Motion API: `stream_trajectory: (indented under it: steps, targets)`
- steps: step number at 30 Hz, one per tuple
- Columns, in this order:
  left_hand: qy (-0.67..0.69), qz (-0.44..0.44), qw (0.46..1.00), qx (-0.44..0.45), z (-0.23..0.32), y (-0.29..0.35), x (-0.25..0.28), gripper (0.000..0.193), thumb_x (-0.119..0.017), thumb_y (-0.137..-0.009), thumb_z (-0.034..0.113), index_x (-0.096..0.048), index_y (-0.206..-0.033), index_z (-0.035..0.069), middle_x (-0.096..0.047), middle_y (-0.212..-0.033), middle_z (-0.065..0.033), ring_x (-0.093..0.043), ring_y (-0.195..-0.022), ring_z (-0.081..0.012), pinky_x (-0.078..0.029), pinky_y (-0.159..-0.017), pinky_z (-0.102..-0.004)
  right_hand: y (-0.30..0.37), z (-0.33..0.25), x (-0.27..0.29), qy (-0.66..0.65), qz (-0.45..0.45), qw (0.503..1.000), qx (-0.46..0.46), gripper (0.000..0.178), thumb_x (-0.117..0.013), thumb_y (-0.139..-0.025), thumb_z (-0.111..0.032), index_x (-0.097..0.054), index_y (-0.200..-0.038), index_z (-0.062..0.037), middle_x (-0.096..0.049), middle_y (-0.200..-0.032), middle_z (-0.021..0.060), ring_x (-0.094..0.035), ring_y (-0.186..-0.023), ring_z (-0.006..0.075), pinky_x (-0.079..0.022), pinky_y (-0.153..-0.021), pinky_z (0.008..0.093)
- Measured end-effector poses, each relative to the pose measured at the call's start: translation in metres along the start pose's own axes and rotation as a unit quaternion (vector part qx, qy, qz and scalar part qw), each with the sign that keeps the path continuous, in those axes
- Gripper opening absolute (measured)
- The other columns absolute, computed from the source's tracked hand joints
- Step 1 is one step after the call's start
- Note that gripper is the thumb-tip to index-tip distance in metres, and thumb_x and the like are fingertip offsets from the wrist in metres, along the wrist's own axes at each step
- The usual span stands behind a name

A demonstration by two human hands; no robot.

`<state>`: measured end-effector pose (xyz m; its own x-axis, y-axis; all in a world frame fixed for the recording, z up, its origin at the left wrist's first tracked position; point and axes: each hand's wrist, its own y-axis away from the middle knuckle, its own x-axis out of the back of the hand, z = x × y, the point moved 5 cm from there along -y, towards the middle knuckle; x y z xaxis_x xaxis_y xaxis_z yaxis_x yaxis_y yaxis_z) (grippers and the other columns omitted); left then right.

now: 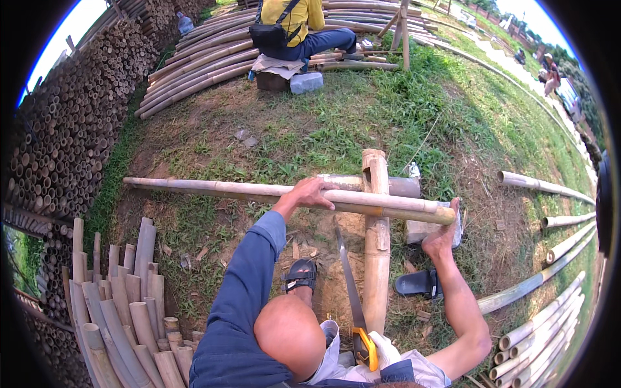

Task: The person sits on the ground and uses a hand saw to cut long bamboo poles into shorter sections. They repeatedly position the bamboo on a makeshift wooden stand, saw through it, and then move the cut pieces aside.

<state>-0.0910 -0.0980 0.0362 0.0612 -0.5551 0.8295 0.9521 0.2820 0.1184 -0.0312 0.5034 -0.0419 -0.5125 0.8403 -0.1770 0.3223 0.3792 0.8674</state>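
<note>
Item: saw [349, 284]. Your gloved right hand [386, 349] is closed round its yellow handle, at the near end of the bamboo post [376, 258]. The blade runs alongside the post's left edge, toward the pole [226, 189] lying crosswise over the post. A co-worker's hands [310, 194] grip that pole. Your left hand is out of view.

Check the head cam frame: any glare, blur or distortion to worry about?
Head view: soft daylight, only faint shadows under the bamboo pole; sky clipped to white top left; strong fisheye bows the pole and the stacked bamboo at the left rim; black vignette in the corners; centre sharp, saw crisp, edges slightly soft.
</note>
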Motion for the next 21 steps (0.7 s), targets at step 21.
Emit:
stream_trajectory:
  steps: [21]
  targets:
    - [0.007,0.005,1.000,0.008,0.016,0.005,0.010,0.089,-0.093,-0.070,0.067,-0.073,-0.147,0.028,-0.079,-0.132,-0.0167,-0.072,-0.126,-0.0410,-0.055,-0.110,-0.0506,-0.151,0.153,-0.065,0.732,-0.303,0.579,0.192,0.062,-0.080,-0.094,-0.037,-0.061,-0.137,0.0037,-0.078,-0.119,0.0184,-0.076,-0.108,0.0346,-0.060,-0.098,0.0465]
